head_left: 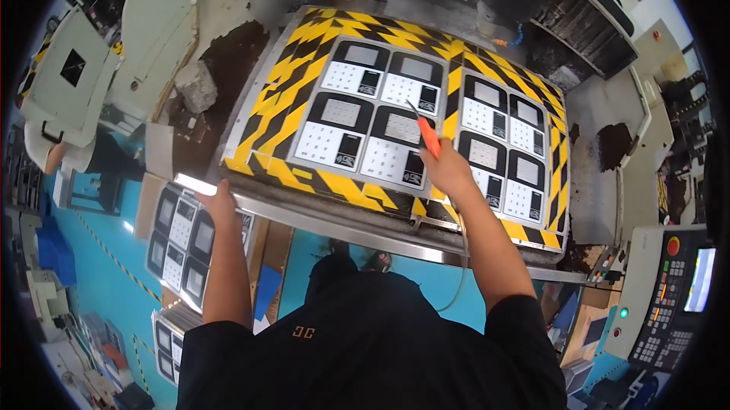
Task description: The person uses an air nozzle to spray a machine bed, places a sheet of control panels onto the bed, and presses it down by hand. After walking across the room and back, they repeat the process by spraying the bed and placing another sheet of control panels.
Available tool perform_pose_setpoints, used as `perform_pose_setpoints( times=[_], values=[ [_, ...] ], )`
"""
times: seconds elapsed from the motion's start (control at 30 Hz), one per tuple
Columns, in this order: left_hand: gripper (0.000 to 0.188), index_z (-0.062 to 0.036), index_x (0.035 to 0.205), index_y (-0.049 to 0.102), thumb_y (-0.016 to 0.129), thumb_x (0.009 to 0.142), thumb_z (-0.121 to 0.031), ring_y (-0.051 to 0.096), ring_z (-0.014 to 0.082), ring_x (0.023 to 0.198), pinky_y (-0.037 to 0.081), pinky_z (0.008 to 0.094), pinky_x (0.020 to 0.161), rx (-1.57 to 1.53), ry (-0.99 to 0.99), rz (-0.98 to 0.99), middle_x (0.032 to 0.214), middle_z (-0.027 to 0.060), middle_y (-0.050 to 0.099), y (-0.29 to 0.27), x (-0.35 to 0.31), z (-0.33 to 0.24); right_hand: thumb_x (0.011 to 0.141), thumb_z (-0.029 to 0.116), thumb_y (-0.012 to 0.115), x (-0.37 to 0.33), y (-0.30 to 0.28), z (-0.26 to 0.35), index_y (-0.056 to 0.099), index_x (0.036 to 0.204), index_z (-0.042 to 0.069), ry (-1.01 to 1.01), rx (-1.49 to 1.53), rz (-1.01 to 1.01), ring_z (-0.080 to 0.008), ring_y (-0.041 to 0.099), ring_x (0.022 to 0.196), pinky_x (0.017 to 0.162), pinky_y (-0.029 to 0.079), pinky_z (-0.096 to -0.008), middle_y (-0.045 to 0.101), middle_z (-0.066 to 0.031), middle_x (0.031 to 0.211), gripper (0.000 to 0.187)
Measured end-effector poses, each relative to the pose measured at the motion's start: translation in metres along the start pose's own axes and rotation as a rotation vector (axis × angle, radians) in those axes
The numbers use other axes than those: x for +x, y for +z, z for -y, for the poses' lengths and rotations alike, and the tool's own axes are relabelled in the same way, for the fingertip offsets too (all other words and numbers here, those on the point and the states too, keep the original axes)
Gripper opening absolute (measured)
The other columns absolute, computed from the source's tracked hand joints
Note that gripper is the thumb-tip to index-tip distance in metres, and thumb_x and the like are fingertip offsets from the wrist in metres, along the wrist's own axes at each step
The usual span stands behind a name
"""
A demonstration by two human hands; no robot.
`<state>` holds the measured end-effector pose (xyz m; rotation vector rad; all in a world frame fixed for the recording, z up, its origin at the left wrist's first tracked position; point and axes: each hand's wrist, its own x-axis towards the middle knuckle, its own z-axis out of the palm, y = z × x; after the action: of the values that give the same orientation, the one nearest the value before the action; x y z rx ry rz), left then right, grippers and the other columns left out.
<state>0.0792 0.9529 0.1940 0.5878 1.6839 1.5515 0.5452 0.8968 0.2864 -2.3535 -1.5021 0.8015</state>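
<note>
Centre: right hand point(449, 170) grips one orange tool point(429, 136) over eight keypad panels point(331, 132). Left of centre: left hand point(219, 203) at metal rail point(342, 232), fingers' spread unclear.

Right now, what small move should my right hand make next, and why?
Perhaps sweep the orange tool slightly left over the printed panel: your right hand grips it, its thin tip already points there, and your left hand is by the metal edge, away from that tip.
</note>
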Motion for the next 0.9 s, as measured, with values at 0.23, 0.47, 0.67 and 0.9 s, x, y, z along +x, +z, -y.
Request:
perform_pose_setpoints(
  times=[0.23,0.47,0.67,0.9],
  values=[
    [0.07,0.0021,0.139,0.02,0.059,0.081,-0.002,0.054,0.0224,0.101,0.047,0.0313,0.084,-0.009,0.102,0.035,0.121,0.0176,0.049,0.002,-0.001,-0.001,0.09,0.041,0.055,0.023,-0.033,-0.081,0.051,0.113,-0.002,0.105,0.138,-0.28,-0.0447,0.061,0.096,0.083,0.047,-0.0469,0.063,-0.0289,0.099,0.049],
    [0.08,0.0019,0.145,0.011,0.059,0.08,-0.002,0.046,0.0265,0.116,0.037,0.0335,0.1,-0.037,0.061,0.059,0.134,0.0196,0.038,0.005,-0.011,-0.012,0.091,0.04,0.053,0.095,0.042,0.074,0.047,0.12,0.002,-0.215,0.04,0.005,-0.0402,0.062,0.1,0.087,0.048,-0.046,0.064,-0.022,0.108,0.048],
    [0.079,0.0016,0.144,0.012,0.058,0.081,-0.001,0.047,0.0264,0.114,0.039,0.0345,0.098,-0.034,0.049,0.012,0.13,0.0193,0.041,0.008,-0.015,-0.019,0.091,0.034,0.052,0.107,0.039,0.114,0.048,0.115,0.002,-0.242,0.014,-0.006,-0.0399,0.063,0.098,0.085,0.049,-0.0468,0.065,-0.0218,0.104,0.04],
    [0.077,0.0041,0.141,0.016,0.062,0.081,-0.009,0.051,0.0257,0.105,0.043,0.0347,0.09,0.083,-0.007,0.003,0.124,0.0208,0.046,0.004,-0.008,-0.012,0.091,0.038,0.052,0.064,0.004,-0.035,0.046,0.116,0.001,0.043,-0.033,-0.183,-0.0414,0.063,0.096,0.083,0.048,-0.0508,0.065,-0.0261,0.102,0.045]
  ],
)
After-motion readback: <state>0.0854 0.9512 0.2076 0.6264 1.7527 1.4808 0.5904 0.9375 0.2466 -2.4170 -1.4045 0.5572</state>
